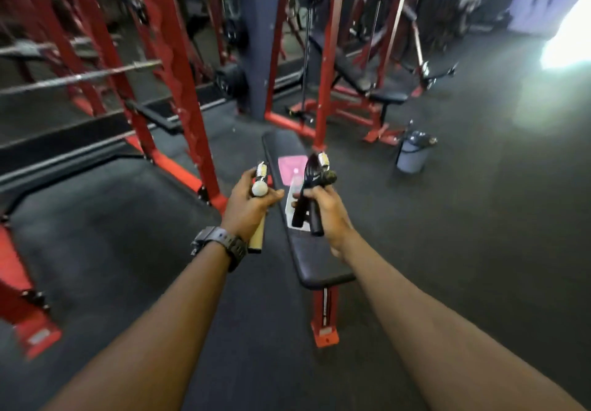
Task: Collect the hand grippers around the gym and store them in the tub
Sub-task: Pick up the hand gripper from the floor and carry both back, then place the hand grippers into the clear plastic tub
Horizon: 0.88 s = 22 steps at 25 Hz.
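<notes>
My left hand (248, 206) is curled round a hand gripper with tan wooden handles (256, 238), its chrome spring coil poking up above my thumb and one handle sticking out below my palm toward the black watch (232, 244) on that wrist. My right hand (326, 209) grips black hand grippers (308, 199) by their foam handles; their coils stand above my fingers, and I cannot tell from the blur whether it is two or more bundled together. Both hands are held out in front of me, near each other but apart, over the near half of a black flat bench (316, 263) that runs away from me between them. On the bench pad just beyond my right hand lies a pink cloth (289, 167), and something pale and clear sits beside my right thumb, too smeared to name. A red power rack (172, 68) with a steel barbell (80, 78) stands ahead of my left hand. Further out past my right hand, a grey tub (412, 154) sits on the dark rubber floor (479, 218), well apart from both hands.
</notes>
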Tool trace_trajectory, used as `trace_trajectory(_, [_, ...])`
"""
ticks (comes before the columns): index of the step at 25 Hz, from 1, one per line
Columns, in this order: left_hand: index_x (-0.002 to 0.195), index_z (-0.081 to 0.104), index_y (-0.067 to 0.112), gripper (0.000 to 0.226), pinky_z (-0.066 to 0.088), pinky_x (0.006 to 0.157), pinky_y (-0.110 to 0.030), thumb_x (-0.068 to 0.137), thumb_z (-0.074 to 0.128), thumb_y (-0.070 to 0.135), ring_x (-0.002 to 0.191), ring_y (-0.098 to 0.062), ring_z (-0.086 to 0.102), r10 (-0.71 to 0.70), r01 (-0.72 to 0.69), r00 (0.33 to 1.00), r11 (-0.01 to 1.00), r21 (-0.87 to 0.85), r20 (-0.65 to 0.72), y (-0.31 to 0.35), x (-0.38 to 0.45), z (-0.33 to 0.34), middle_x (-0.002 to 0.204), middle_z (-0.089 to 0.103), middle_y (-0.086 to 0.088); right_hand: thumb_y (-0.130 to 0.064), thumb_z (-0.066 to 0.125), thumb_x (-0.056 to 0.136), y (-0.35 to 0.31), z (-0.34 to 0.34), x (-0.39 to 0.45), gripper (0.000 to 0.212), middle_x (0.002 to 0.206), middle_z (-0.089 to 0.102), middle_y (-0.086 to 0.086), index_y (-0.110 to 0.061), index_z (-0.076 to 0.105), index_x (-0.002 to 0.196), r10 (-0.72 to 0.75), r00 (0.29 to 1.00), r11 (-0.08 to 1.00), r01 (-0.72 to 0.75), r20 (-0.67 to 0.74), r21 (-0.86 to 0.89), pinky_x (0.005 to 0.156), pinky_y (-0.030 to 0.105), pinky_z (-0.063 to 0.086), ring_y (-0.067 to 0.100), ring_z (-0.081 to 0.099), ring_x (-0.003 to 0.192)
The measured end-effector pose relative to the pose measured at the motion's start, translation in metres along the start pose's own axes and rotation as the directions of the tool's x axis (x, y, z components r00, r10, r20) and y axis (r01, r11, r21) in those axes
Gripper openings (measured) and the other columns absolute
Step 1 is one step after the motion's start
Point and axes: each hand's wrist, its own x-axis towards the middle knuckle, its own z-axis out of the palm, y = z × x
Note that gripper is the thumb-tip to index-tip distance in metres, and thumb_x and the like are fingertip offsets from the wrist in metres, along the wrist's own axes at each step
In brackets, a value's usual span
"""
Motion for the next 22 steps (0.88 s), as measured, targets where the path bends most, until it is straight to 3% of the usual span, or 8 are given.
trace_trajectory(2, [0.092, 0.054, 0.019, 0.027, 0.051, 0.056, -0.022, 0.082, 0.071, 0.000, 0.072, -0.020, 0.056, 0.025, -0.025, 1.000, 0.998, -0.055, 0.006, 0.039, -0.012, 0.007, 0.078, 0.055, -0.002, -0.017, 0.057, 0.095, -0.039, -0.001, -0.017, 0.006, 0.094, 0.061, 0.016, -0.013, 0.060, 0.098, -0.053, 0.997, 0.999, 0.052, -0.063, -0.015, 0.075, 0.033, 0.050, 0.026, 0.058, 0.084])
trace_trajectory(4, [0.086, 0.053, 0.018, 0.024, 0.051, 0.053, -0.021, 0.084, 0.069, 0.000, 0.071, -0.023, 0.058, 0.037, -0.036, 0.999, 0.994, -0.101, 0.014, 0.059, -0.023, 0.013, 0.077, 0.055, -0.002, -0.030, 0.065, 0.082, -0.055, 0.000, -0.034, 0.018, 0.091, 0.064, 0.013, -0.015, 0.063, 0.092, -0.070, 0.993, 0.998, 0.069, -0.093, -0.011, 0.080, 0.038, 0.052, 0.025, 0.060, 0.083])
trace_trajectory(8, [0.093, 0.054, 0.015, 0.020, 0.051, 0.054, -0.027, 0.085, 0.069, 0.006, 0.066, -0.020, 0.059, 0.044, -0.038, 0.998, 0.993, -0.110, 0.050, 0.074, -0.029, 0.013, 0.077, 0.059, -0.002, -0.040, 0.066, 0.072, -0.054, 0.004, -0.044, 0.021, 0.084, 0.070, 0.006, -0.022, 0.068, 0.082, -0.075, 0.991, 0.995, 0.067, -0.110, -0.077, 0.096, 0.051, 0.052, 0.020, 0.065, 0.082])
trace_trajectory(14, [0.100, 0.052, 0.017, 0.018, 0.055, 0.078, -0.042, 0.089, 0.066, 0.017, 0.077, -0.020, 0.064, 0.024, -0.012, 0.991, 0.996, -0.092, 0.130, 0.059, -0.019, 0.005, 0.086, 0.061, -0.002, -0.053, 0.064, 0.068, -0.039, 0.025, -0.031, 0.046, 0.095, 0.075, 0.007, -0.019, 0.071, 0.099, -0.092, 0.981, 0.983, 0.062, -0.171, -0.174, 0.097, 0.055, 0.053, 0.027, 0.072, 0.096])
trace_trajectory(19, [0.108, 0.051, 0.014, 0.026, 0.055, 0.069, -0.030, 0.092, 0.065, 0.028, 0.073, -0.011, 0.064, 0.005, 0.005, 0.992, 0.997, -0.078, 0.130, 0.034, 0.014, 0.020, 0.087, 0.062, 0.002, -0.061, 0.062, 0.067, -0.020, 0.019, 0.007, 0.044, 0.100, 0.075, 0.001, -0.029, 0.072, 0.096, -0.059, 0.973, 0.981, 0.014, -0.224, -0.195, 0.097, 0.053, 0.053, 0.025, 0.071, 0.099])
trace_trajectory(22, [0.109, 0.052, 0.014, 0.035, 0.057, 0.078, -0.042, 0.087, 0.069, 0.036, 0.078, -0.017, 0.067, -0.015, 0.021, 0.988, 0.999, -0.033, 0.154, 0.015, 0.057, 0.039, 0.090, 0.065, 0.001, -0.060, 0.062, 0.069, -0.005, -0.002, 0.049, 0.043, 0.101, 0.075, -0.001, -0.029, 0.071, 0.097, -0.038, 0.973, 0.979, -0.010, -0.228, -0.204, 0.097, 0.053, 0.053, 0.023, 0.070, 0.101])
